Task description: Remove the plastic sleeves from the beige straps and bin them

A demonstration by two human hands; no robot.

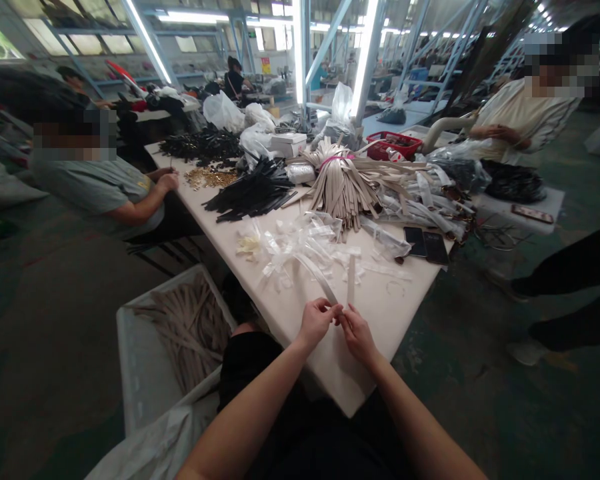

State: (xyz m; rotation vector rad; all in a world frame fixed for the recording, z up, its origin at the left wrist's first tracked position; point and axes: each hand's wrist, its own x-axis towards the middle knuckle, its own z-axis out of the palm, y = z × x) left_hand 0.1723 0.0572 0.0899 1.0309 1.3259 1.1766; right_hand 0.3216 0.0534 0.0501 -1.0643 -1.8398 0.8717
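Both of my hands meet over the near part of the white table, fingertips almost touching. Pinched in my left hand (317, 321) is a pale strap (321, 279), its length reaching up and left towards scattered clear plastic wrappers (290, 250). My right hand (357, 333) is closed with fingers together at the strap's near end; a second pale strip (351, 280) rises straight from it. Whether the two strips are one folded piece, I cannot tell. Beyond the wrappers lies a large bundle of beige straps (337, 183) tied with a pink band.
Black straps (253, 190) and gold metal pieces (210, 177) lie on the left of the table (405, 310). Two phones (425, 245) rest near its right edge. A white bin (130, 360) of beige straps stands at my left. People sit or stand on both sides.
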